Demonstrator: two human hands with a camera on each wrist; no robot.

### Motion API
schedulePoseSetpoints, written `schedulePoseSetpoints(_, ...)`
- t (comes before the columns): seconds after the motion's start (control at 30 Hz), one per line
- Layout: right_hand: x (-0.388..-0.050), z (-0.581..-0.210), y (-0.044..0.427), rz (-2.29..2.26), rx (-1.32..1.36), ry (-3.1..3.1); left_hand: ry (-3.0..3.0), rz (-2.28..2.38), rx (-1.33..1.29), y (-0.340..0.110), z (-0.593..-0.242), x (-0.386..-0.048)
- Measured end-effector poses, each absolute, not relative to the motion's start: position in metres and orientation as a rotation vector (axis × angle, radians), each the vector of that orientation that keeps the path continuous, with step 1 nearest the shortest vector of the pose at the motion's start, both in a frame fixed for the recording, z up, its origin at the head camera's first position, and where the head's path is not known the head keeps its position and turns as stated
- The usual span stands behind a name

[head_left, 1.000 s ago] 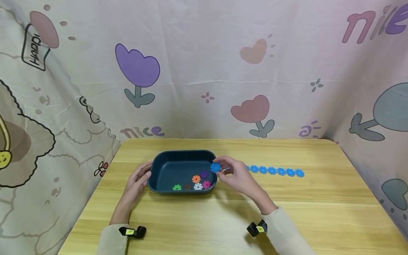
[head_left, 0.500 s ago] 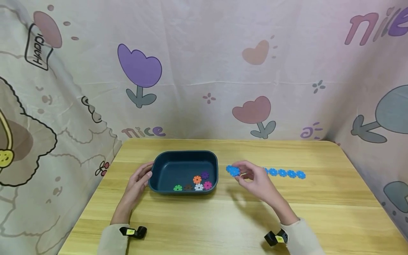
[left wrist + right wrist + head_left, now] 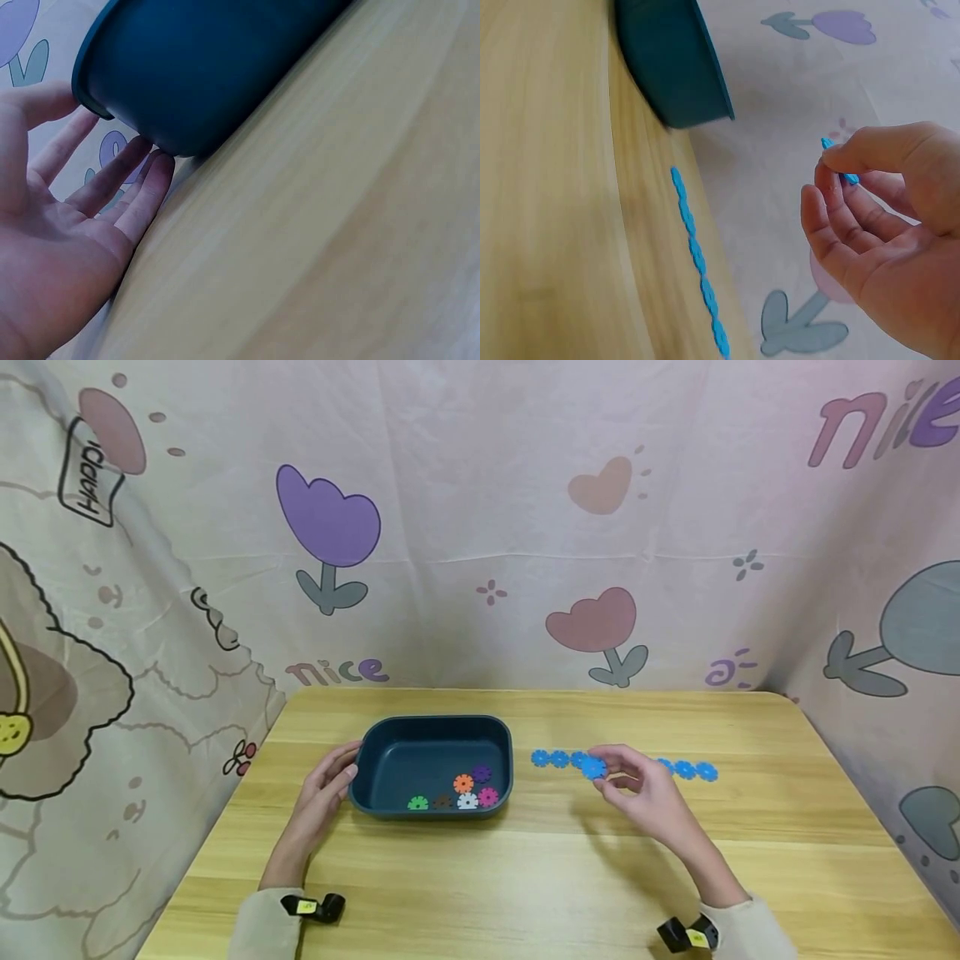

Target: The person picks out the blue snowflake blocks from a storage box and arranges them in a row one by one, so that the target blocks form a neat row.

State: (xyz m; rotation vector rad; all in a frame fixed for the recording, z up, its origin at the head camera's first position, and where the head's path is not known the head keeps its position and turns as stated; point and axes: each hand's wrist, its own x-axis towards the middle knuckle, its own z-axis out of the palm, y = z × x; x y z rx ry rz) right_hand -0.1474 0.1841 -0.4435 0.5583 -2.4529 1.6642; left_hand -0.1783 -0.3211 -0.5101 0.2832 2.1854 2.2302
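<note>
My left hand (image 3: 327,793) touches the left end of a dark teal bin (image 3: 431,724) with fairly straight fingers; in the left wrist view the fingertips (image 3: 159,166) lie against its outer wall. Between thumb and fingers, my right hand (image 3: 648,797) pinches a blue notched plastic disc (image 3: 593,767), seen edge-on (image 3: 850,178) in the right wrist view. It is held above a row of similar blue discs (image 3: 559,759) on the table, part of which the hand hides. Inside the bin lie an orange disc (image 3: 463,784), a purple disc (image 3: 482,773) and several others.
The light wooden table (image 3: 480,885) carries the bin left of the blue row. A printed curtain (image 3: 450,510) hangs behind the table and along its sides. Small black devices sit on both wrists.
From the bin's right edge, my right hand has moved rightward along the row with the blue disc, uncovering the row's left end. My left hand has stayed at the bin.
</note>
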Motion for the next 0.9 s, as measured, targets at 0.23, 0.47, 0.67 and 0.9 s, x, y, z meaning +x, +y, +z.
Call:
schedulePoseSetpoints(0.23, -0.150, -0.445, 0.215, 1.540, 0.460, -2.485, 2.175, 2.236, 0.290, -0.320, -0.510, -0.180)
schedulePoseSetpoints(0.47, -0.156, -0.448, 0.245, 1.416, 0.352, -2.512, 2.195, 2.225, 0.290, -0.321, -0.510, -0.180)
schedulePoseSetpoints(0.67, -0.158, -0.454, 0.268, 1.327, 0.243, -2.548, 2.198, 2.220, 0.285, -0.321, -0.511, -0.179)
schedulePoseSetpoints(0.9, -0.157, -0.461, 0.299, 1.295, 0.135, -2.572, 2.184, 2.225, 0.284, -0.321, -0.510, -0.179)
